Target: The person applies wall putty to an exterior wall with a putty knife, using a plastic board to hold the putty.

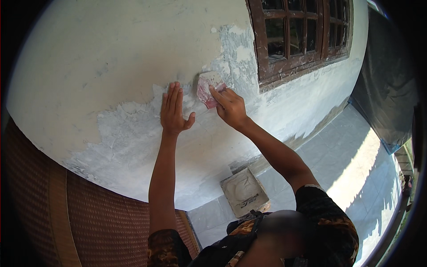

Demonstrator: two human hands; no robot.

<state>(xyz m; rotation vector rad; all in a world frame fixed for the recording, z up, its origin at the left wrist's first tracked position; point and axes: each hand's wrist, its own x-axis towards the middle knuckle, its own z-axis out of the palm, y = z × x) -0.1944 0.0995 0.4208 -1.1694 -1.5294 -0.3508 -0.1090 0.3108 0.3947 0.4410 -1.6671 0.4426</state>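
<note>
My left hand (174, 110) lies flat against the wall (133, 53), fingers together and pointing up, thumb out to the side. To its right, my right hand (231, 107) grips a pinkish-red putty scraper (208, 91) smeared with pale filler. The scraper's broad upper edge is at the wall; whether it presses on it I cannot tell. Around both hands the wall shows rough white and grey patches of filler, with smoother beige paint above and to the left. My right fingers partly cover the scraper's lower right side.
A brown wooden window (304, 31) with several panes is set in the wall at upper right. On the grey tiled floor (329, 142) below stands a square tub (243, 189) of pale filler. Brown woven panels (106, 209) border the lower left; a dark sheet (387, 75) hangs at right.
</note>
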